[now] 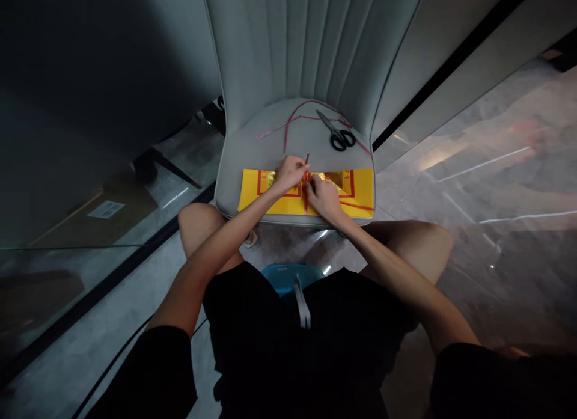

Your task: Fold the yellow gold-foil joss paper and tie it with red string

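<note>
On the grey chair seat [259,151] lies yellow joss paper [249,190]. The left hand [292,172] pinches a red ribbon [307,159] over its middle; the right hand [323,196] touches there, its grip I cannot tell. Behind are scissors [337,133] and loose ribbon strands [287,130].

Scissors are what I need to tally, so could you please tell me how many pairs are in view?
1: the black-handled scissors lie on the chair seat, toward its right side, beyond the yellow printed piece. No others show.

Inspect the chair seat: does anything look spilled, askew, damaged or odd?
I see nothing spilled or damaged. Slightly untidy, though, is the loose red ribbon: it sprawls in uneven curves beyond the yellow paper, the scissors lying among its strands.
</note>
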The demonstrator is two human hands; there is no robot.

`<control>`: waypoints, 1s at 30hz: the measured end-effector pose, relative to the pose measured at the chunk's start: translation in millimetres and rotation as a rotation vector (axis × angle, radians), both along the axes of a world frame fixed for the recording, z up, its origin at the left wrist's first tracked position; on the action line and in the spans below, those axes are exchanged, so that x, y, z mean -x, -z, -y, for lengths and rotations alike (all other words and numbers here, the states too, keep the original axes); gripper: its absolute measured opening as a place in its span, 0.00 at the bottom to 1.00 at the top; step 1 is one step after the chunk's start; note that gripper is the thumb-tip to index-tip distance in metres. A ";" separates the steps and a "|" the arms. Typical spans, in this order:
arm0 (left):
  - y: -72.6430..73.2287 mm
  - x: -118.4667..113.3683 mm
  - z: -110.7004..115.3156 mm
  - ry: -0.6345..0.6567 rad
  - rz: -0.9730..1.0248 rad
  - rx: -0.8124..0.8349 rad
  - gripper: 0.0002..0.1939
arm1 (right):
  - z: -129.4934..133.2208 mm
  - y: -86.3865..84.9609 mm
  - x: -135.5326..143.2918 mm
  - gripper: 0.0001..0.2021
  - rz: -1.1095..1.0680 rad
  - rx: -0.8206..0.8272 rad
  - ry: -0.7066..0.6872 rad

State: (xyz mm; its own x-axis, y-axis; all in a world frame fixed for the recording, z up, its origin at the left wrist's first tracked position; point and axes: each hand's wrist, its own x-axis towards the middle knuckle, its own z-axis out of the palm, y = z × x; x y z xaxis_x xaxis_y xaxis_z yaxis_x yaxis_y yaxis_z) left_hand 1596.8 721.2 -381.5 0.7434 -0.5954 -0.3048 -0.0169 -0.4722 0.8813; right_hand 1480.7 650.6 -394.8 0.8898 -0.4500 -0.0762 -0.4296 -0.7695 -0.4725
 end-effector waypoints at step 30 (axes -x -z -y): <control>11.7 1.2 -4.7 0.035 0.066 0.057 0.16 | 42.6 20.8 -39.2 0.13 0.440 -0.369 0.106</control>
State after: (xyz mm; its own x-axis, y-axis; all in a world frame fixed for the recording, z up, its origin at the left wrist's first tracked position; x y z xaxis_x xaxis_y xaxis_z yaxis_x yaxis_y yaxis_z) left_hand 1595.6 725.9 -393.2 0.7391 -0.6362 -0.2212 -0.0909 -0.4196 0.9031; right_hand 1520.0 608.0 -415.6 0.8249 -0.5520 0.1218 -0.1979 -0.4838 -0.8525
